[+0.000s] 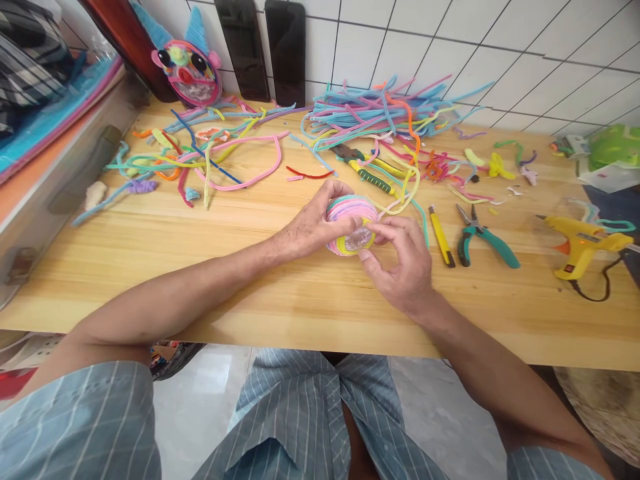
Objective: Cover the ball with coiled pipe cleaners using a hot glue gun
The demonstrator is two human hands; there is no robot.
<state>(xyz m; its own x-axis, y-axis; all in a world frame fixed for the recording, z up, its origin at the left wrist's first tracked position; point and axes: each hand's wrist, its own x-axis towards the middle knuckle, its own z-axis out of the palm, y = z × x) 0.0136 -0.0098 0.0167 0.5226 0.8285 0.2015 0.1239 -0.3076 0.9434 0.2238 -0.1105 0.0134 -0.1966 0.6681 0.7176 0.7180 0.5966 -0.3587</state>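
Over the middle of the table, a round piece wound with pipe cleaners [345, 208] in pink, teal and lilac is held between both hands. A yellow ring on its face surrounds a clear, shiny centre. My left hand [320, 220] wraps its left side, thumb lying across the front. The fingers of my right hand [403, 263] close on its right edge at the yellow ring; whether they also pinch a loose end cannot be made out. Just behind, pale yellow pipe cleaners [414, 190] curl near the right fingers. Green-and-yellow pliers [373, 175] lie beyond the hands.
Right of my hands lie a yellow utility knife [441, 235], teal-handled pliers [485, 240] and a yellow glue gun [575, 243]. A pipe-cleaner pile [370, 113] lies along the wall, with loose strands leftward. A finished-looking eared face [193, 70] stands near two black phones [286, 53].
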